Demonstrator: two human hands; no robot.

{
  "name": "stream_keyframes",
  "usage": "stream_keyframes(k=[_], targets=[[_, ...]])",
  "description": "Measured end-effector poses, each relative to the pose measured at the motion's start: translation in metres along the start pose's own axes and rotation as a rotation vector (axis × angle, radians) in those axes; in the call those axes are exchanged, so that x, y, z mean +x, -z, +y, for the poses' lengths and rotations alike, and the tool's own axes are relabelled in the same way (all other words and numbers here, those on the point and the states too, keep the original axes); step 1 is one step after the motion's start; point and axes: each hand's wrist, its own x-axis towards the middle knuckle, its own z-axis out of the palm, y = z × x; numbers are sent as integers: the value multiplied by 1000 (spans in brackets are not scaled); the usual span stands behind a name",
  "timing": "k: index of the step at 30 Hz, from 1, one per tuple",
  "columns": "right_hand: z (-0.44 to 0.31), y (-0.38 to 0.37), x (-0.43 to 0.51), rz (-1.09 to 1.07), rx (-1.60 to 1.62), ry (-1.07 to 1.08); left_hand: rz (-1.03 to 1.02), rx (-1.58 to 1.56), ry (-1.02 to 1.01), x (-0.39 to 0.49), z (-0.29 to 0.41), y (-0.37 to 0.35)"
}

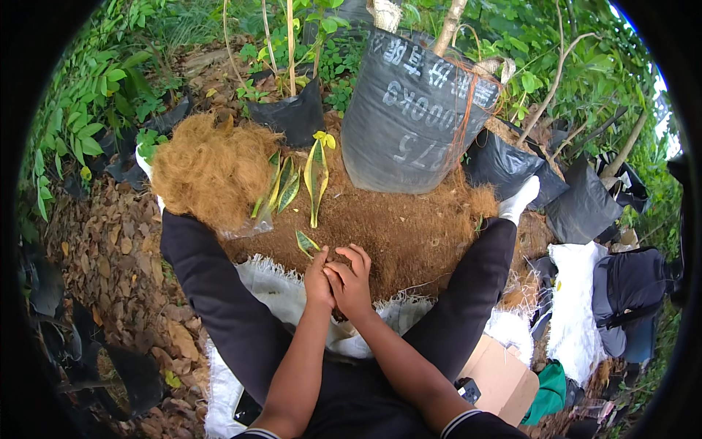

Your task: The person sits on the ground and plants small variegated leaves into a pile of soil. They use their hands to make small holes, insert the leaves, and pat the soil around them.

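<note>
My left hand (319, 279) and my right hand (351, 280) are together low over a mat of brown coir (384, 230) between my legs. A short variegated snake plant leaf (306, 243) points up and left from my left hand's fingertips. The fingers curl inward, and what lies between the palms is largely hidden. Beyond them a long snake plant leaf (316, 181) with yellow edges lies on the coir. Several more snake plant leaves (286, 184) lie to its left, partly over clear plastic (263, 224), beside a fluffy heap of coir fibre (214, 170).
A large black grow bag (406, 126) stands ahead, with smaller black plant bags (507, 159) to its right. White woven sacking (274, 285) lies under my legs. An opened cardboard box (496, 378) and green cloth (548, 392) lie at lower right; dry leaves (126, 263) cover the left ground.
</note>
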Motion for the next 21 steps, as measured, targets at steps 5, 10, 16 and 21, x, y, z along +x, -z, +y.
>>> stream_keyframes(k=[5,10,16,21], targets=[[29,7,-2,-17,167,-310,27,78,-141,6,15,-2],[61,-11,-20,-203,-322,-226,38,73,-163,6,24,-2],[46,-35,-52,-431,-268,-120,48,54,-219,8,28,-5],[49,-23,-41,-527,-157,-250,30,43,-200,6,31,-4]])
